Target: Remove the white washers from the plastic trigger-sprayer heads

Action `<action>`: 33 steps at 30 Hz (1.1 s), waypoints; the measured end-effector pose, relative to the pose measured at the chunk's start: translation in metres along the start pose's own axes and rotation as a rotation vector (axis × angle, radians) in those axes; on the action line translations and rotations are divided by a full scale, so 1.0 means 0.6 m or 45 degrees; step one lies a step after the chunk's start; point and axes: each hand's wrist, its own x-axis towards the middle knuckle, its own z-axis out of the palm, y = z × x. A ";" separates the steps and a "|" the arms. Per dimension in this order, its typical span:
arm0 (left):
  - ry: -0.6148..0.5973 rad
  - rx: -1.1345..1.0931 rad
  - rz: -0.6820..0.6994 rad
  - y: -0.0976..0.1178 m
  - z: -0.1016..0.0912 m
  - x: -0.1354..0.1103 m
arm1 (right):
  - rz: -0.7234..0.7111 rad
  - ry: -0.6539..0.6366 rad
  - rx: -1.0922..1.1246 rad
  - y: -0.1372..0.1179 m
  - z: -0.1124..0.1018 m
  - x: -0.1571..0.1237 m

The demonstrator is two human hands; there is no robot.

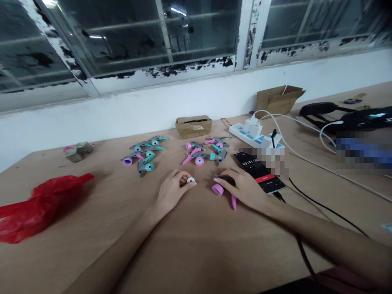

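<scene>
My left hand point(173, 188) rests on the wooden table point(196, 245), its fingers curled round a small white ring-shaped piece point(190, 179) pinched at the fingertips. My right hand point(245, 188) lies over a spray-trigger head with a pink collar point(218, 189) and a pink lever sticking out below the palm, fingers closed on its dark body. Beyond my hands lie two heaps of trigger heads: a grey and teal heap point(146, 154) to the left, a grey and pink heap point(206, 152) to the right.
A phone point(259, 171) showing a timer lies right of my right hand, with a power strip point(254, 134) and cables behind. A red plastic bag point(39, 206) lies far left. Two cardboard boxes point(193, 125) stand by the wall, black gear at far right.
</scene>
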 end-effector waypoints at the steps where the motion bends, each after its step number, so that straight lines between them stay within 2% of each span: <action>1: -0.021 -0.015 -0.015 0.001 -0.001 0.002 | -0.003 -0.013 0.024 -0.001 0.001 0.000; 4: -0.074 -0.075 -0.054 0.004 -0.003 0.007 | 0.011 -0.031 0.110 -0.006 0.003 0.000; 7: -0.049 -0.147 -0.060 0.010 -0.004 0.003 | 0.020 -0.053 0.177 -0.008 -0.002 0.001; 9: -0.002 -0.190 -0.057 0.014 -0.002 -0.001 | -0.037 -0.118 0.215 -0.007 -0.012 0.002; 14: 0.109 -0.358 -0.041 0.016 0.009 -0.010 | -0.344 -0.330 0.164 0.000 -0.040 0.005; 21: 0.144 -0.777 -0.106 0.028 0.034 -0.021 | -0.385 -0.405 0.089 0.018 -0.025 0.004; 27: 0.138 -0.912 -0.110 0.059 0.050 -0.039 | -0.347 -0.326 0.144 0.015 -0.024 0.010; 33: 0.115 -0.928 -0.116 0.077 0.047 -0.049 | -0.267 -0.261 0.405 -0.001 -0.035 0.012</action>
